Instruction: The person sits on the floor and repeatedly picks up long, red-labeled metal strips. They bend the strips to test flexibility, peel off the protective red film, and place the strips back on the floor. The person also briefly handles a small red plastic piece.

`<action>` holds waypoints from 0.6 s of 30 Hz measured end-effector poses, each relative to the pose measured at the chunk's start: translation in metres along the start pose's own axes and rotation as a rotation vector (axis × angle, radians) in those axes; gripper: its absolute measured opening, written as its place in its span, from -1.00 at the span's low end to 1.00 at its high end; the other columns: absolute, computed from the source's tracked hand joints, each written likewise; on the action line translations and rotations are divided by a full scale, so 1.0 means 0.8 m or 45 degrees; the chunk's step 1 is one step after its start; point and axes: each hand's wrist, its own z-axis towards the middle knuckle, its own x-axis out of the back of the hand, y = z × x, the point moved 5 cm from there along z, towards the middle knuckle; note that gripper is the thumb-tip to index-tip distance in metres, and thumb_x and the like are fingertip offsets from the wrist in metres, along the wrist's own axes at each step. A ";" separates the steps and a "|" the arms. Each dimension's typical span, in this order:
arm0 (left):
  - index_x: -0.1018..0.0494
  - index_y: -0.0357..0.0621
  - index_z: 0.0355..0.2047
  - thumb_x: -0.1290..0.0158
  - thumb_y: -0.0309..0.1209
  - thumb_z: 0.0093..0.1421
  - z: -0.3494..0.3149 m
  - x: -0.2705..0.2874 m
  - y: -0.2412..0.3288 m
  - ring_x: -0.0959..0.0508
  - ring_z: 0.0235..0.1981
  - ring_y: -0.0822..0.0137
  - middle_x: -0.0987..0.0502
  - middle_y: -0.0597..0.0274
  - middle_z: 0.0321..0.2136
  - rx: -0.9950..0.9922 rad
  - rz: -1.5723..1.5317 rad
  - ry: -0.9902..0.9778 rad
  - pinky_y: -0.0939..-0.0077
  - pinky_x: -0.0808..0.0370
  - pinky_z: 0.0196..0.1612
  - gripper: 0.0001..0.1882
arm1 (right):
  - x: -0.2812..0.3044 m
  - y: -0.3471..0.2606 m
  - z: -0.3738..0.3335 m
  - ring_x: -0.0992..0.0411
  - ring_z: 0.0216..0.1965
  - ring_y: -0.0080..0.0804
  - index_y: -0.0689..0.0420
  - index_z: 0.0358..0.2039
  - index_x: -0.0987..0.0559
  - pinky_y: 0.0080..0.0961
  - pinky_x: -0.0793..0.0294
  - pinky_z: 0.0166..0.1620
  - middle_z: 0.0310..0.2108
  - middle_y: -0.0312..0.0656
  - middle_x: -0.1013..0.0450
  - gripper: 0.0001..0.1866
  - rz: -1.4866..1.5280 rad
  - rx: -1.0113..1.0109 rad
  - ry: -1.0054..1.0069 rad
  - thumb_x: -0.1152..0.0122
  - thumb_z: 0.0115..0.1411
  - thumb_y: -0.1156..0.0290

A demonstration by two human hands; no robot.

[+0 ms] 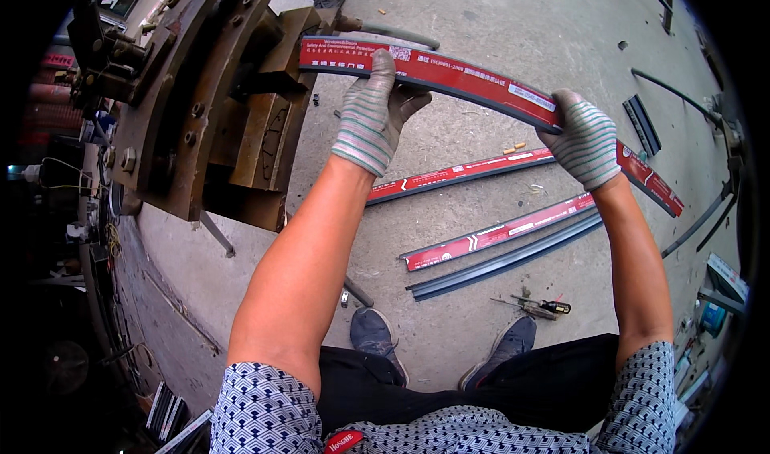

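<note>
Currently held strip (465, 79): long and narrow, red-faced with dark edges, raised above the concrete floor (449, 318). It looks bowed, though the lens also bends edges.
Left hand (367, 121): in a striped knit glove, gripping the strip near its left end. The thumb lies upright across the red face; the other fingers go behind, partly showing below the lower edge, so the strip is pinched between.
Right hand (585, 139): gloved alike, closed over the strip farther right, its back toward the camera. Its fingertips are hidden, so their exact placing cannot be told. Past this hand, the strip runs on toward the lower right.
Machine (210, 93): brown bolted metal plates and blocks at left. The strip's left end overlaps a block in view; whether they touch cannot be told.
Machine recesses: shadowed, contents unclear.
Floor pieces: two red-faced lengths (497, 234) and a grey length (505, 252) beneath the arms; hand tools (553, 306) near the right shoe (509, 346).
Blue item (712, 318): at the right rim, too small to tell whether it is a container.
</note>
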 end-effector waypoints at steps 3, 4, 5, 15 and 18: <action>-0.49 -0.05 -0.06 -0.17 0.09 0.32 0.000 0.000 0.002 -0.66 -0.11 0.22 -0.63 0.17 -0.18 -0.005 0.001 -0.015 0.14 -0.64 0.01 -0.52 | 0.007 -0.004 0.002 -0.60 -0.37 -0.06 0.15 -0.12 -0.58 -0.28 -0.61 -0.28 -0.38 -0.02 -0.58 -0.50 -0.002 0.016 0.021 -0.60 -0.08 0.37; -0.50 -0.05 -0.06 -0.17 0.09 0.32 0.000 -0.001 0.002 -0.66 -0.11 0.22 -0.63 0.17 -0.17 -0.007 -0.005 -0.016 0.14 -0.64 0.01 -0.52 | 0.010 -0.005 0.003 -0.60 -0.37 -0.06 0.16 -0.12 -0.58 -0.28 -0.61 -0.27 -0.38 -0.02 -0.58 -0.50 -0.002 0.024 0.031 -0.60 -0.09 0.37; -0.50 -0.05 -0.06 -0.17 0.10 0.32 0.000 -0.001 0.002 -0.66 -0.11 0.22 -0.63 0.18 -0.17 -0.009 -0.012 -0.018 0.14 -0.64 0.01 -0.52 | 0.012 -0.006 0.004 -0.60 -0.37 -0.06 0.16 -0.13 -0.58 -0.29 -0.61 -0.27 -0.38 -0.02 -0.58 -0.50 -0.002 0.032 0.040 -0.61 -0.09 0.38; -0.50 -0.11 -0.11 -0.16 0.15 0.32 -0.006 -0.011 0.011 -0.66 -0.20 0.27 -0.59 0.20 -0.28 -0.063 0.012 0.028 0.27 -0.70 -0.10 -0.47 | 0.035 -0.010 0.020 -0.62 -0.37 -0.11 0.12 -0.13 -0.61 -0.32 -0.62 -0.27 -0.41 -0.04 -0.58 -0.57 -0.021 -0.001 -0.086 -0.56 -0.03 0.37; -0.50 -0.11 -0.11 -0.18 0.14 0.31 -0.006 -0.016 0.012 -0.66 -0.19 0.25 -0.59 0.18 -0.28 -0.078 -0.008 0.022 0.25 -0.70 -0.09 -0.46 | 0.048 -0.011 0.024 -0.63 -0.37 -0.14 0.11 -0.12 -0.61 -0.35 -0.63 -0.26 -0.41 -0.04 -0.59 -0.57 -0.065 0.015 -0.078 -0.55 -0.03 0.37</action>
